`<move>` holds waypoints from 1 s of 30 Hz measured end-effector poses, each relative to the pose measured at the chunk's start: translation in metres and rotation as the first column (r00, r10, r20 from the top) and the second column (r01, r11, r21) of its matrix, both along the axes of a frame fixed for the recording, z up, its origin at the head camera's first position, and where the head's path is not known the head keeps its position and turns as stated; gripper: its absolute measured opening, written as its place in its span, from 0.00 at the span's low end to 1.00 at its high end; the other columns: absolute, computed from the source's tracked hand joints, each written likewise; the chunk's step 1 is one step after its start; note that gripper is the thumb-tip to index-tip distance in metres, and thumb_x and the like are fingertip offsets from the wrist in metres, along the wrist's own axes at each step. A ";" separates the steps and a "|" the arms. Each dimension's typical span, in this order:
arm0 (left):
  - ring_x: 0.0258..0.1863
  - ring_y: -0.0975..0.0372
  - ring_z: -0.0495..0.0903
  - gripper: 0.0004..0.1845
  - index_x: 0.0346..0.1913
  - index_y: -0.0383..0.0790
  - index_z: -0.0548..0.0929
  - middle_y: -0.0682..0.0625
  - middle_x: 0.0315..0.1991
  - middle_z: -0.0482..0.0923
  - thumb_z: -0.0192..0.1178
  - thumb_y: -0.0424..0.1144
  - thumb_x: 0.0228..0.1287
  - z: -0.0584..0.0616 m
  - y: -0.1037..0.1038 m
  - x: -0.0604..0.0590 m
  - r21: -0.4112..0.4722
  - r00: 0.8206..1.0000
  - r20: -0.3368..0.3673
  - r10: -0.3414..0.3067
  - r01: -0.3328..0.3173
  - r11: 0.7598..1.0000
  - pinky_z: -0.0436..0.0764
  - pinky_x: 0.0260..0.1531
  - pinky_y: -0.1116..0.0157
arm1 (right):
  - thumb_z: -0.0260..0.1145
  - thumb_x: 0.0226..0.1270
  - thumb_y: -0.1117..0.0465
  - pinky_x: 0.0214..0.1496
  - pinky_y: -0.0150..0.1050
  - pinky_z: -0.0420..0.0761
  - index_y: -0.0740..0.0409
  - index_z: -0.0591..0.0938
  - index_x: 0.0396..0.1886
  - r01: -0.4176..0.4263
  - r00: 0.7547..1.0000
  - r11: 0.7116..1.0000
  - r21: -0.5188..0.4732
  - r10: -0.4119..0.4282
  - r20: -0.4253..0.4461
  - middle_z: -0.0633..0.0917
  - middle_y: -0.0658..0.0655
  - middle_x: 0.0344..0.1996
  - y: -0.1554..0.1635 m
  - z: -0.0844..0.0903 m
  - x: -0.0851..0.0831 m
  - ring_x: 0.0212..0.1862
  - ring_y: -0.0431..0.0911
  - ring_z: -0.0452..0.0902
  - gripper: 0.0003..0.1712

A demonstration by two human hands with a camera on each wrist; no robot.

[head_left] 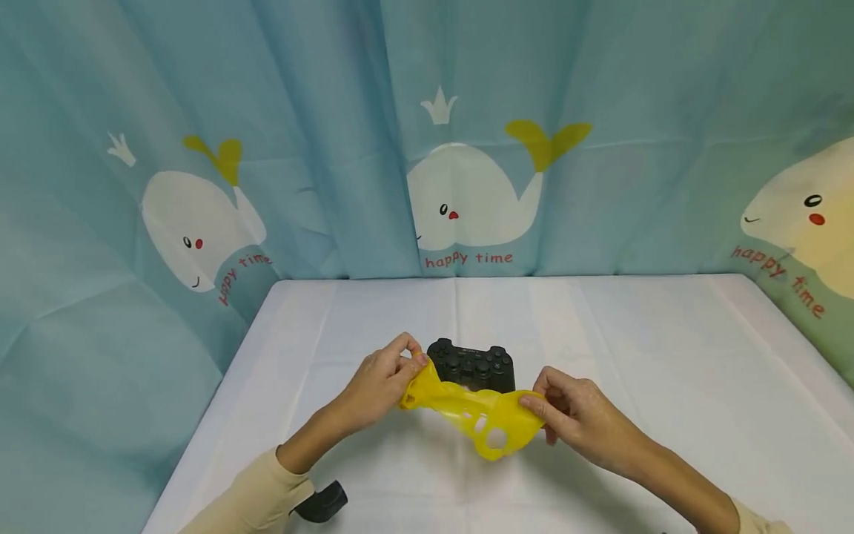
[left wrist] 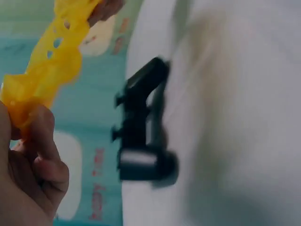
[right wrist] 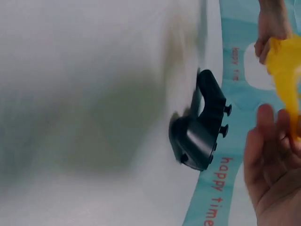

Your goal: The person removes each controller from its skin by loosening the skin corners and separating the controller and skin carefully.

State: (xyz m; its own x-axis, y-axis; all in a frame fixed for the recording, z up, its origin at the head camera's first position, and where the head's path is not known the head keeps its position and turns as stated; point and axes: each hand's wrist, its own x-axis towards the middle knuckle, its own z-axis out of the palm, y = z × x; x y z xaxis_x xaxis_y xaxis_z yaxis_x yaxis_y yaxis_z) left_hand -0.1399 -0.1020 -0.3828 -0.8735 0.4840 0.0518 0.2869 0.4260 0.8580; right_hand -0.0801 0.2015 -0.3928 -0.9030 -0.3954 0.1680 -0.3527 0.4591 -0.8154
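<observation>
A thin, floppy yellow silicone controller cover with several cut-out holes is stretched between both hands above the white table. My left hand pinches its left end between thumb and fingers. At the other end, my right hand pinches the edge with the thumb on the near side. Just behind the cover lies a black game controller, its buttons and sticks facing up and its lower part overlapped by the yellow cover. Both wrist views show the controller from the side, with its two sticks standing up.
The table has a white cloth. A blue curtain with printed whales hangs along the back and sides. Beside the left cuff is a black curved object, partly hidden by the sleeve.
</observation>
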 end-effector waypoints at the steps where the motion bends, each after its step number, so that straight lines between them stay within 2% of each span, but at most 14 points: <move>1: 0.16 0.62 0.72 0.09 0.44 0.40 0.73 0.52 0.24 0.81 0.53 0.43 0.81 0.001 0.001 0.001 0.041 0.999 0.033 0.000 -0.001 0.999 0.73 0.18 0.67 | 0.65 0.76 0.57 0.28 0.38 0.81 0.52 0.75 0.40 0.023 0.998 0.998 0.061 -0.020 -0.054 0.84 0.43 0.32 -0.001 0.000 0.000 0.28 0.43 0.80 0.07; 4: 0.16 0.61 0.71 0.10 0.42 0.36 0.76 0.49 0.25 0.82 0.58 0.42 0.77 0.003 0.012 0.009 0.175 0.993 0.113 -0.021 0.001 0.985 0.73 0.16 0.68 | 0.69 0.72 0.56 0.43 0.39 0.81 0.50 0.76 0.47 0.111 0.956 0.978 0.179 -0.056 -0.288 0.81 0.43 0.43 -0.009 0.001 0.000 0.43 0.42 0.79 0.11; 6: 0.14 0.60 0.70 0.11 0.39 0.35 0.78 0.47 0.22 0.80 0.63 0.41 0.74 0.007 0.023 0.016 0.267 0.989 0.148 -0.016 -0.024 0.963 0.73 0.14 0.68 | 0.70 0.71 0.54 0.51 0.40 0.76 0.50 0.77 0.48 0.139 0.890 0.974 0.178 -0.044 -0.453 0.79 0.44 0.47 -0.018 0.003 0.003 0.48 0.42 0.76 0.13; 8: 0.15 0.62 0.72 0.11 0.36 0.35 0.80 0.48 0.22 0.80 0.66 0.40 0.72 0.010 0.034 0.024 0.321 0.988 0.152 0.002 -0.051 0.946 0.74 0.14 0.69 | 0.71 0.69 0.50 0.53 0.38 0.73 0.49 0.78 0.46 0.092 0.824 0.986 0.137 0.002 -0.566 0.79 0.43 0.46 -0.030 0.007 0.006 0.48 0.40 0.75 0.14; 11: 0.14 0.62 0.73 0.12 0.34 0.35 0.80 0.49 0.21 0.79 0.66 0.40 0.71 0.015 0.048 0.033 0.350 0.990 0.139 0.022 -0.070 0.934 0.76 0.14 0.69 | 0.69 0.70 0.45 0.51 0.32 0.72 0.50 0.81 0.47 -0.034 0.750 0.996 0.082 0.080 -0.656 0.79 0.45 0.44 -0.047 0.011 0.008 0.44 0.40 0.75 0.16; 12: 0.13 0.62 0.73 0.12 0.34 0.35 0.79 0.49 0.21 0.79 0.66 0.40 0.71 0.017 0.051 0.035 0.357 0.991 0.132 0.022 -0.068 0.932 0.76 0.14 0.69 | 0.69 0.71 0.45 0.51 0.31 0.73 0.52 0.82 0.47 -0.068 0.727 0.996 0.065 0.094 -0.680 0.80 0.46 0.43 -0.052 0.012 0.008 0.44 0.41 0.75 0.17; 13: 0.13 0.61 0.74 0.12 0.34 0.35 0.79 0.49 0.21 0.79 0.65 0.40 0.72 0.018 0.053 0.036 0.361 0.992 0.123 0.019 -0.063 0.930 0.76 0.14 0.69 | 0.68 0.71 0.45 0.51 0.30 0.74 0.54 0.82 0.49 -0.094 0.721 0.994 0.049 0.103 -0.685 0.80 0.48 0.44 -0.055 0.013 0.008 0.45 0.42 0.75 0.18; 16: 0.12 0.60 0.73 0.13 0.34 0.35 0.78 0.48 0.20 0.78 0.64 0.41 0.73 0.020 0.057 0.035 0.369 0.993 0.121 0.008 -0.053 0.928 0.77 0.15 0.68 | 0.72 0.69 0.56 0.51 0.30 0.75 0.57 0.83 0.46 -0.148 0.731 0.989 -0.016 0.098 -0.675 0.80 0.51 0.44 -0.057 0.014 0.009 0.45 0.45 0.75 0.12; 19: 0.10 0.60 0.70 0.13 0.35 0.34 0.77 0.47 0.20 0.77 0.63 0.41 0.74 0.019 0.055 0.029 0.385 0.986 0.163 0.040 -0.101 0.917 0.74 0.14 0.70 | 0.76 0.57 0.67 0.48 0.28 0.74 0.52 0.80 0.40 -0.161 0.797 0.987 -0.026 0.115 -0.593 0.78 0.45 0.38 -0.054 0.013 0.012 0.42 0.41 0.73 0.15; 21: 0.09 0.61 0.69 0.13 0.36 0.32 0.77 0.47 0.20 0.76 0.62 0.41 0.74 0.016 0.052 0.024 0.399 0.973 0.226 0.051 -0.141 0.906 0.73 0.14 0.70 | 0.76 0.48 0.73 0.45 0.29 0.72 0.50 0.77 0.36 -0.166 0.821 0.986 -0.008 0.133 -0.555 0.76 0.42 0.34 -0.051 0.012 0.014 0.40 0.39 0.71 0.21; 22: 0.09 0.61 0.68 0.13 0.37 0.32 0.76 0.46 0.20 0.77 0.62 0.41 0.74 0.014 0.051 0.022 0.404 0.965 0.257 0.052 -0.157 0.901 0.72 0.14 0.71 | 0.75 0.48 0.74 0.44 0.29 0.72 0.49 0.76 0.35 -0.162 0.828 0.987 0.003 0.138 -0.544 0.75 0.42 0.33 -0.050 0.011 0.015 0.39 0.38 0.70 0.22; 26: 0.13 0.62 0.70 0.15 0.39 0.30 0.77 0.46 0.22 0.78 0.61 0.42 0.74 0.006 0.046 0.015 0.385 0.939 0.345 0.002 -0.143 0.912 0.73 0.18 0.71 | 0.76 0.60 0.62 0.46 0.30 0.69 0.49 0.74 0.36 -0.112 0.826 0.994 0.007 0.097 -0.555 0.74 0.40 0.34 -0.042 0.008 0.016 0.40 0.38 0.69 0.16; 28: 0.19 0.62 0.74 0.15 0.40 0.30 0.77 0.46 0.25 0.80 0.59 0.42 0.76 0.004 0.042 0.014 0.370 0.942 0.336 -0.027 -0.105 0.923 0.76 0.23 0.70 | 0.76 0.62 0.56 0.49 0.30 0.69 0.52 0.74 0.40 -0.098 0.836 0.995 -0.014 0.074 -0.543 0.74 0.42 0.40 -0.038 0.005 0.016 0.44 0.39 0.69 0.18; 30: 0.26 0.60 0.77 0.14 0.41 0.31 0.77 0.47 0.28 0.81 0.58 0.42 0.76 0.004 0.039 0.014 0.366 0.952 0.300 -0.060 -0.057 0.929 0.78 0.31 0.68 | 0.78 0.61 0.53 0.53 0.31 0.69 0.55 0.73 0.49 -0.098 0.872 0.994 -0.039 0.067 -0.485 0.73 0.46 0.48 -0.034 0.002 0.015 0.50 0.42 0.69 0.26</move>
State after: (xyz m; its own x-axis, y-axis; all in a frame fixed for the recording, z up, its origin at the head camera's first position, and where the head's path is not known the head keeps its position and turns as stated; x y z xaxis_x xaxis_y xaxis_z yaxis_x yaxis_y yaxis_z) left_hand -0.1261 -0.0627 -0.3785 -0.8745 0.4834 -0.0397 -0.0093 0.0652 0.9978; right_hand -0.0656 0.1677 -0.3907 -0.6679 -0.4399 0.6003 -0.7438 0.3670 -0.5586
